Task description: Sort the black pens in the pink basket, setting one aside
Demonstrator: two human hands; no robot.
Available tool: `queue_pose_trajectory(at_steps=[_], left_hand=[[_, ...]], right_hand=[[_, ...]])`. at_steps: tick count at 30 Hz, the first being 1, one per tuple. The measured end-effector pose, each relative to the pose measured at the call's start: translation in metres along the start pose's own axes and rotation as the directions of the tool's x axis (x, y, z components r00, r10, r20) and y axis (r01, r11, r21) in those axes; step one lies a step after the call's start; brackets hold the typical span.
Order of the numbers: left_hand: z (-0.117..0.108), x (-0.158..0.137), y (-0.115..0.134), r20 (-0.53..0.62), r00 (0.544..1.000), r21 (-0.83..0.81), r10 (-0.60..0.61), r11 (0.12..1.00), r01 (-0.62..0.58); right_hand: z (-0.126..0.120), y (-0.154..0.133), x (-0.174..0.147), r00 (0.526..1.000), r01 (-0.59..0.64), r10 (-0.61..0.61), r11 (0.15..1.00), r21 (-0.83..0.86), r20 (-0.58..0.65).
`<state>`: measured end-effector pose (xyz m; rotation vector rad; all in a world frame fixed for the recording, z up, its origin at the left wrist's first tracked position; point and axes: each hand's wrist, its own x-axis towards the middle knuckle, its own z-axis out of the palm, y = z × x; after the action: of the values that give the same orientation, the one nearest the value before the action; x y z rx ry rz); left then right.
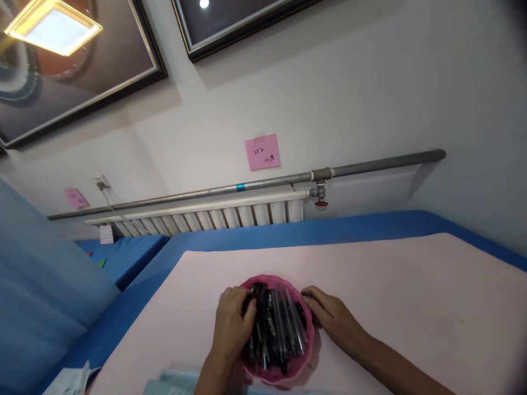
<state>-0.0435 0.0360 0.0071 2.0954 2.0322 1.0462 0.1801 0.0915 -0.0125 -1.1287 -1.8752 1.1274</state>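
Observation:
A round pink bowl point(309, 351) with a wavy rim stands on the pale pink mat, filled with black pens point(263, 323) and clear plastic tubes point(290, 329). At its upper left, my left hand point(233, 318) closes round the rim, its thumb lying over the black pens inside. On the opposite side, my right hand point(329, 315) has its curled fingers against the upper right rim. The undersides of both hands' fingers are hidden.
The pink mat point(395, 285) covers a blue padded bed point(349, 227). Pale blue cloth or packaging point(168, 381) lies at the front edge, with white paper point(69, 379) to its left. A radiator point(230, 216) and a metal pipe point(370, 167) run along the wall. A blue curtain point(45, 296) hangs left.

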Motion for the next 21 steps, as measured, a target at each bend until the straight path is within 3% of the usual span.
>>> queue_pose_trajectory(at_steps=[6, 16, 21], left_hand=[[-0.001, -0.001, 0.013, 0.151, 0.988, 0.19, -0.017, 0.982, -0.012], [0.005, -0.003, 0.024, 0.154, 0.986, 0.28, -0.068, 0.96, 0.023], [0.007, -0.003, 0.027, 0.155, 0.984, 0.314, -0.089, 0.949, 0.036]], right_hand=[[0.0, -0.002, 0.001, 1.0, 0.018, -0.019, 0.997, -0.076, -0.006], [0.002, 0.0, 0.001, 0.999, 0.036, -0.037, 0.994, -0.108, -0.002], [0.005, -0.008, -0.002, 0.983, 0.135, -0.161, 0.958, -0.253, -0.085]])
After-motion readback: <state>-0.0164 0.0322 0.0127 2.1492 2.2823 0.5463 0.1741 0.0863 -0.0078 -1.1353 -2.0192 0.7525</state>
